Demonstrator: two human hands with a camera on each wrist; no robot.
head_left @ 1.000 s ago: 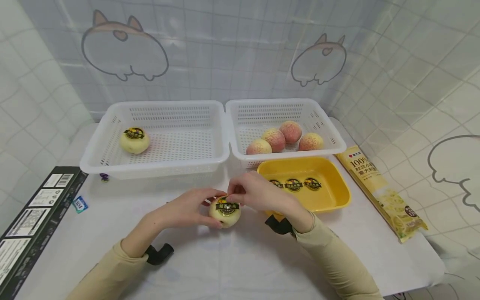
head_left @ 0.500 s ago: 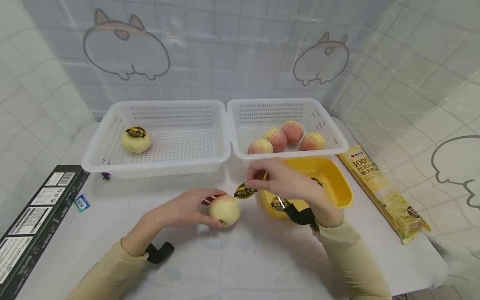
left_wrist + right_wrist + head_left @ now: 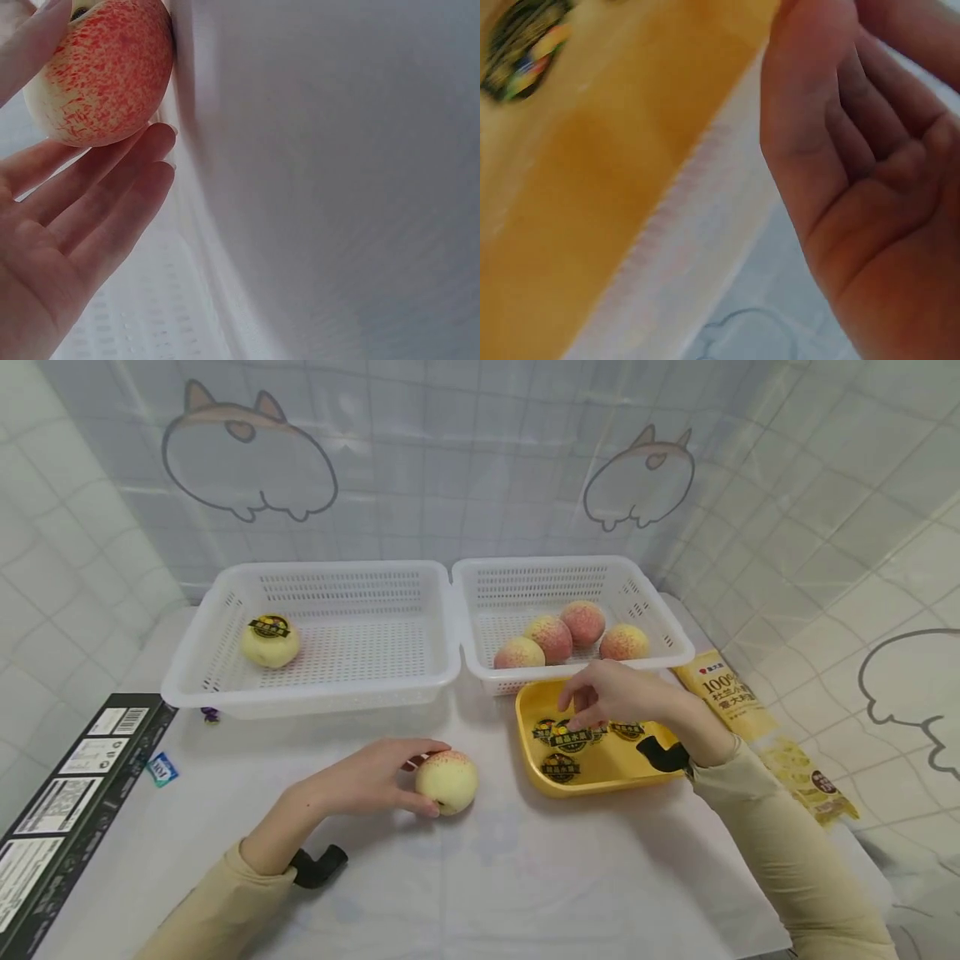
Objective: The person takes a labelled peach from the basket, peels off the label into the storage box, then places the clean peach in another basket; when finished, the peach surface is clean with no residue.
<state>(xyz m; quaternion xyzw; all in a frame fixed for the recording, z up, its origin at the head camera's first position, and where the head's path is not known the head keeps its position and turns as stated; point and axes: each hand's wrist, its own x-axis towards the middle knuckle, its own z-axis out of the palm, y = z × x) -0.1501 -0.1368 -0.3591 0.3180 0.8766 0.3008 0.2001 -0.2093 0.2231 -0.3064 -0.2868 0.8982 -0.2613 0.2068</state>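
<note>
In the head view, my left hand (image 3: pixel 375 777) grips a pale yellow peach (image 3: pixel 447 782) on the table between thumb and fingers. The left wrist view shows the red-speckled side of this peach (image 3: pixel 112 75) against the thumb and fingertips. My right hand (image 3: pixel 622 697) is over the yellow tray (image 3: pixel 531 760), its thumb and index finger parted. Just below the thumb tip is a black-and-gold sticker (image 3: pixel 572 737), overlapping other stickers in the tray. In the right wrist view, the right hand (image 3: pixel 877 165) has loosely bent fingers, with one sticker (image 3: pixel 529 49) blurred beyond.
A white basket (image 3: pixel 315 692) at the back left holds one stickered peach (image 3: pixel 270 647). Several plain peaches (image 3: pixel 551 639) lie in the white basket (image 3: pixel 525 567) at the back right. A pasta packet (image 3: pixel 765 735) lies right, a black box (image 3: pixel 82 777) left.
My right hand has peeled the sticker off the peach, carried it right over the yellow tray and parted its fingers. The left hand keeps its hold on the peach, now bare on top.
</note>
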